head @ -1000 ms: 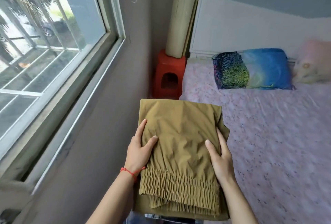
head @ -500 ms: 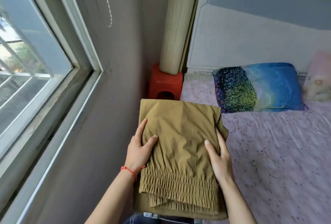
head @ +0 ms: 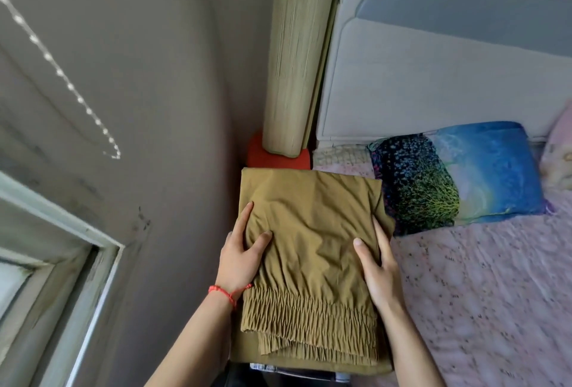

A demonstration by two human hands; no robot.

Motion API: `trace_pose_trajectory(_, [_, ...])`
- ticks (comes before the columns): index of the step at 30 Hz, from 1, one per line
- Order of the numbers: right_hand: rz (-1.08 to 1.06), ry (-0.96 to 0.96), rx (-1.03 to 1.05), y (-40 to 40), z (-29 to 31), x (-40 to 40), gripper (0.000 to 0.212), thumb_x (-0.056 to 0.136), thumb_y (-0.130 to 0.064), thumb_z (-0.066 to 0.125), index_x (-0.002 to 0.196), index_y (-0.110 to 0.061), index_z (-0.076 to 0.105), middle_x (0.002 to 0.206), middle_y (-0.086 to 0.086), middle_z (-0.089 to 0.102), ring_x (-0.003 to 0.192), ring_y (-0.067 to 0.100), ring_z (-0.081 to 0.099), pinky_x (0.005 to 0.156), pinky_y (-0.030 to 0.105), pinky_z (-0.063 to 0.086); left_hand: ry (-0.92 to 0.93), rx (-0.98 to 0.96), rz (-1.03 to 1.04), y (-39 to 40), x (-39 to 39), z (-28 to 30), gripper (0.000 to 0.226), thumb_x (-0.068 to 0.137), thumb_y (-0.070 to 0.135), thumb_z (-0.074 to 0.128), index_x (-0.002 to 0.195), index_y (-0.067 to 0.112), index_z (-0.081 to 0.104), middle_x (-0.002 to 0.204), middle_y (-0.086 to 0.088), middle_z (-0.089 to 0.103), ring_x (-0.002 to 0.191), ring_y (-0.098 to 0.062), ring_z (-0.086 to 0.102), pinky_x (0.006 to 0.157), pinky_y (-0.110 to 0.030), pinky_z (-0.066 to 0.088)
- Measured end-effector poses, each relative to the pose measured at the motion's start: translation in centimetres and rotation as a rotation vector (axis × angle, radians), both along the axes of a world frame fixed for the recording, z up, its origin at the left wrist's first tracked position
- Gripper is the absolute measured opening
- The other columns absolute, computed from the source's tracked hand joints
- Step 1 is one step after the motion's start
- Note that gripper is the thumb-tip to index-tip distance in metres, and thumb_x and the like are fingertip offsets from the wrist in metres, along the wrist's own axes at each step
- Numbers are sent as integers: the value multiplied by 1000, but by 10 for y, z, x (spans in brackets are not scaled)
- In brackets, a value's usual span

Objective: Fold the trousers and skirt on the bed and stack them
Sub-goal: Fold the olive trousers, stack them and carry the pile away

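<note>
- While I hold the folded olive garment (head: 309,250) out in front of me, its left edge hangs over the gap between the grey wall (head: 154,77) and the bed (head: 479,293), and its right edge reaches over the bed's near corner.
- Left of me the wall runs close, with a window frame (head: 77,262) low down and a bead chain (head: 62,74) hanging across it, so that side is tight.
- Ahead, a rolled bamboo mat (head: 297,55) stands on an orange stool (head: 263,157) in the corner, just past the far edge of the fabric.
- Right of me the pink floral sheet lies open, well away from the wall.
- At the head of the bed a blue and green pillow (head: 458,176) lies against the pale headboard (head: 433,77); its near corner is hidden behind the garment's far right corner.
- A pink pillow (head: 557,157) shows at the right border.
- My left hand (head: 241,259) grips the left edge, thumb curled on top, other fingers underneath and hidden; a red cord (head: 229,292) circles that wrist.
- My right hand (head: 377,272) clamps the right edge the same way, thumb on top.
- Between my hands the garment lies flat, its gathered elastic band nearest me and the plain folded end away from me.
- Under the near edge a strip of darker blue cloth (head: 278,369) peeks out; I cannot tell what it is.
</note>
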State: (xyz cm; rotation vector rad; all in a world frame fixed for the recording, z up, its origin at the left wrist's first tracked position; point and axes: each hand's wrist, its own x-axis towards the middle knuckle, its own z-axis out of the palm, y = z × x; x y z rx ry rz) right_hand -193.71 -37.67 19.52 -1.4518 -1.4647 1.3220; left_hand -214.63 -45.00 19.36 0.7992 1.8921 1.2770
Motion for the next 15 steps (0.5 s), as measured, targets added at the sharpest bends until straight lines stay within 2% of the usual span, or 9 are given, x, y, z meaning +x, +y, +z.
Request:
trace_pose_trajectory(4, [2, -48, -6, 56, -7, -20, 53, 92, -22, 53, 141, -26, 35, 144, -2, 38, 128, 11, 35, 85, 6, 25, -27, -35, 11, 56, -20, -11, 60, 84, 25, 62, 133, 47, 35, 129, 7, 45, 119, -8, 43, 104, -24, 30])
trace_pose_trajectory(6, [14, -42, -7, 87, -12, -29, 53, 92, -22, 53, 141, -26, 34, 144, -3, 37, 126, 7, 34, 83, 3, 24, -30, -37, 9, 86, -29, -17, 60, 85, 25, 61, 134, 46, 34, 129, 7, 45, 118, -7, 42, 103, -23, 30])
trace_pose_trajectory(9, [20, 0, -22, 138, -23, -41, 54, 91, -25, 53, 140, -31, 32, 145, -9, 36, 120, -3, 31, 93, 10, 26, -22, -44, 8, 135, -41, -24, 61, 85, 26, 61, 135, 45, 32, 128, 6, 44, 117, -8, 42, 104, -24, 30])
trace_pose_trajectory(15, [13, 33, -79, 235, -31, -55, 54, 91, -25, 55, 139, -36, 33, 134, -11, 40, 119, 3, 38, 99, 21, 33, -23, -33, 1, 233, -53, -32, 60, 86, 21, 61, 134, 43, 33, 127, 13, 43, 118, -4, 41, 103, -21, 30])
